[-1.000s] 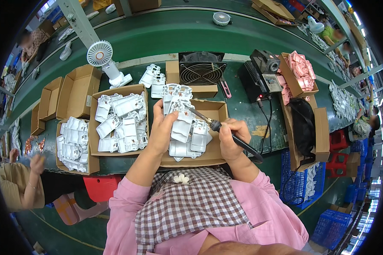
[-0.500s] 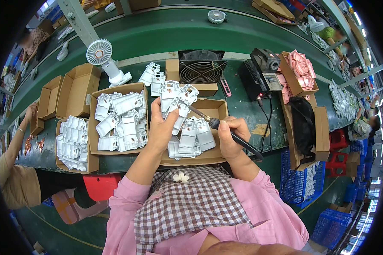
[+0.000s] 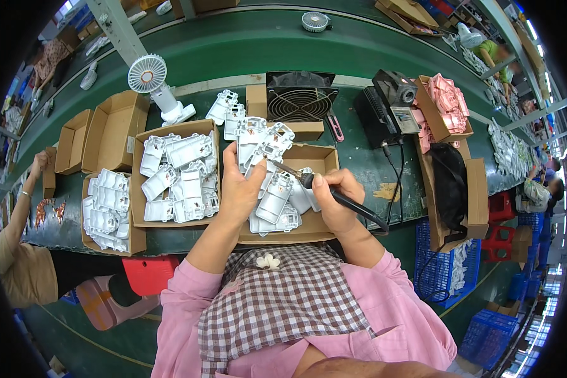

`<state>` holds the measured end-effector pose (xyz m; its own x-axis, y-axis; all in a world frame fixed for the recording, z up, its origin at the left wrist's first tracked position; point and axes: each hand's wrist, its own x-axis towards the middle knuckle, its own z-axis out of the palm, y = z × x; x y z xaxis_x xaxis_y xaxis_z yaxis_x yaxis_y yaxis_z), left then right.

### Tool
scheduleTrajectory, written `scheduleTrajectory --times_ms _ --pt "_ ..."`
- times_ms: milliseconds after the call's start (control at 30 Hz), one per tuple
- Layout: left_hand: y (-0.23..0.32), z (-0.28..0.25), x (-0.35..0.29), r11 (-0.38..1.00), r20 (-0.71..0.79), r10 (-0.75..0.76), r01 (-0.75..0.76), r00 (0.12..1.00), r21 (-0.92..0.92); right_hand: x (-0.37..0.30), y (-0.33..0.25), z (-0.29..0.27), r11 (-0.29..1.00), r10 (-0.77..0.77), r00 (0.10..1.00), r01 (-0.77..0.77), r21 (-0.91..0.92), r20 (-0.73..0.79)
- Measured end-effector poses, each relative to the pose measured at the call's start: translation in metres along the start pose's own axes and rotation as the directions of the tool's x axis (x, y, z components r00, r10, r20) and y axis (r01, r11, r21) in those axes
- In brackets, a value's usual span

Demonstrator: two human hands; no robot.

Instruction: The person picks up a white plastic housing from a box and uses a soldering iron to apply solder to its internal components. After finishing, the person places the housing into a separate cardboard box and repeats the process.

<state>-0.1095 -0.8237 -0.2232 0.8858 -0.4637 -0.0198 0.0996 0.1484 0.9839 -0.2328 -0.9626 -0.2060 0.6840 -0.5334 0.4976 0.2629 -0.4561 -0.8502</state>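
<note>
My left hand (image 3: 238, 189) is closed on several white plastic housings (image 3: 258, 142), fanned out above an open cardboard box (image 3: 326, 160). Between the fingers of my right hand (image 3: 338, 198) is a soldering iron (image 3: 309, 179), with its black cable running off to the right. Its tip points left and lies at the lower part of a held housing; whether it touches cannot be made out. More white housings (image 3: 276, 205) lie in the box beneath my hands. To the left, a second cardboard box (image 3: 137, 183) is heaped with similar housings.
Behind stand a black fume fan (image 3: 300, 104), a pink-handled cutter (image 3: 336, 128) and a small white fan (image 3: 148, 75). A black soldering station (image 3: 378, 113) is at right, beside a box of pink parts (image 3: 444, 104). A co-worker's hand (image 3: 40, 162) is at far left.
My right hand has shifted slightly left with the soldering iron, bringing its tip further across the held housings. At far left, the co-worker's hand and small box have moved a little.
</note>
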Motion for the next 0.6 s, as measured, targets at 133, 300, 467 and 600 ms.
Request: scheduleTrajectory --times_ms 133,300,467,600 --pt "0.0012 -0.0009 -0.0012 1.0 -0.004 0.003 -0.003 1.0 0.027 -0.0007 0.0006 0.001 1.0 0.009 1.0 -0.009 0.027 0.006" --pt "0.0022 0.0 -0.0011 0.999 -0.007 -0.01 0.01 1.0 0.035 -0.0007 0.0025 0.0013 0.999 0.011 1.0 -0.012 0.029 0.009" --pt "0.0037 0.0005 -0.001 0.999 -0.011 0.006 -0.005 1.0 0.052 -0.0002 0.0021 0.0011 0.999 0.016 1.0 -0.016 0.028 0.017" --pt "0.0057 0.0011 -0.0012 0.996 -0.004 0.009 -0.009 1.0 0.085 -0.0015 0.0013 0.0013 0.997 0.053 0.998 -0.051 0.062 -0.03"
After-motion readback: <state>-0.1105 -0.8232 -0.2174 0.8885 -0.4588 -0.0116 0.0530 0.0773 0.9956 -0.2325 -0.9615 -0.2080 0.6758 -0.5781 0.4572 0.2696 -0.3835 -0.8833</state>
